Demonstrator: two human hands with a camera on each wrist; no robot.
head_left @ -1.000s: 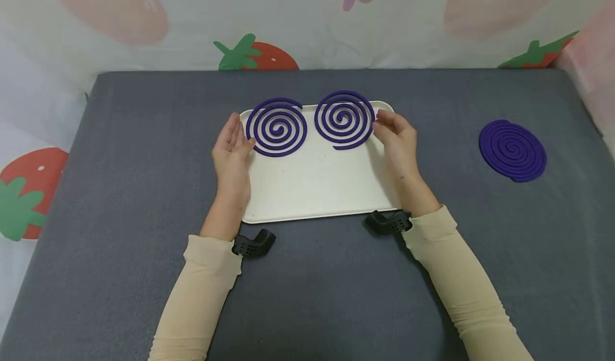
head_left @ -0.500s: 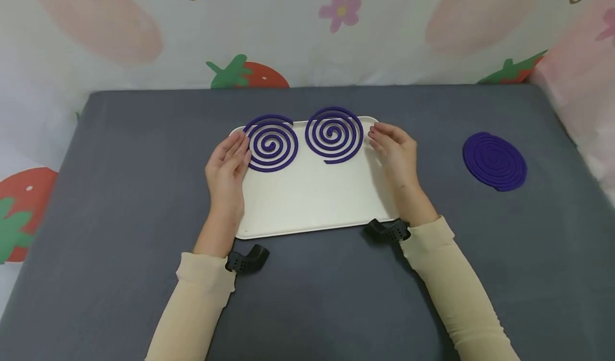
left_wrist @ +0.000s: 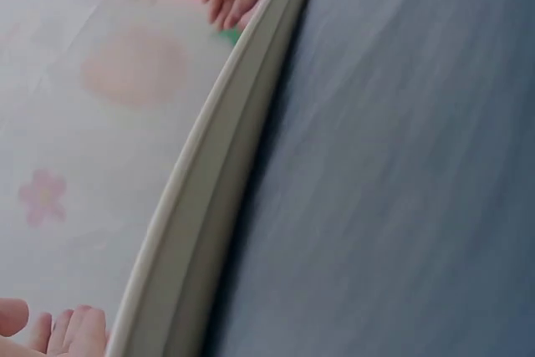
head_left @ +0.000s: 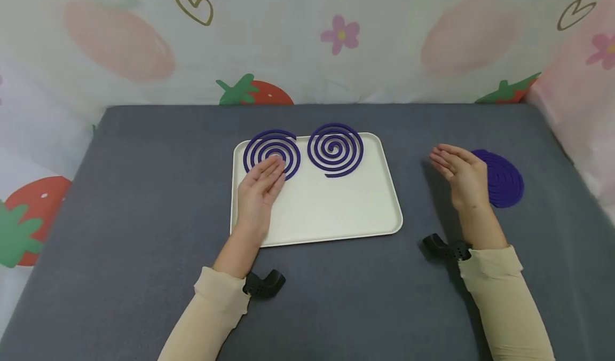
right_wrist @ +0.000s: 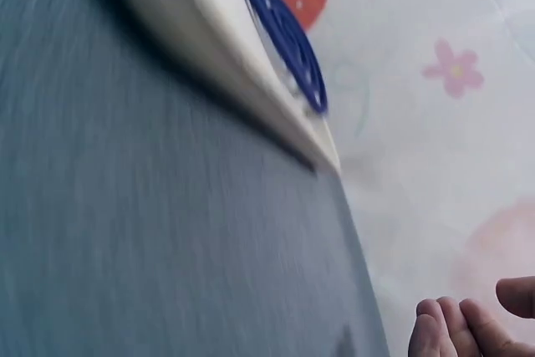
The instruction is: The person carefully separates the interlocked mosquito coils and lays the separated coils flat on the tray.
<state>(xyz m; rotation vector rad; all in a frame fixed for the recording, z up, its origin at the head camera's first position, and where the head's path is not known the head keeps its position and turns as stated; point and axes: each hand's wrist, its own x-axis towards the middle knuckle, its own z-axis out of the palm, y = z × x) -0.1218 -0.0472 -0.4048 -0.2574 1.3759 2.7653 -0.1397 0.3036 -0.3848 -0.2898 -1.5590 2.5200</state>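
A purple mosquito coil (head_left: 272,136), its spiral spaced out, lies at the far left of the white tray (head_left: 331,206) and overlaps its back rim. My left hand (head_left: 259,198) is over the tray, straight fingers covering the lower part of this coil in the head view, gripping nothing. Beside it a second loose coil (head_left: 335,148) reaches past the same rim. Off to the right, a tightly wound coil (head_left: 506,182) lies on the grey cloth. My right hand (head_left: 466,179) is raised at its left side, fingers extended with nothing in them, and hides its left edge.
A grey cloth (head_left: 144,217) covers the table, whose back edge meets a white curtain (head_left: 384,40) printed with strawberries and flowers. Each wrist carries a black camera mount, one at the left wrist (head_left: 264,284) and one at the right (head_left: 444,247).
Both hands have left the tray's sides. The left hand has moved inward over the left coil; the right has moved right to the tightly wound coil. The head view has tilted up.
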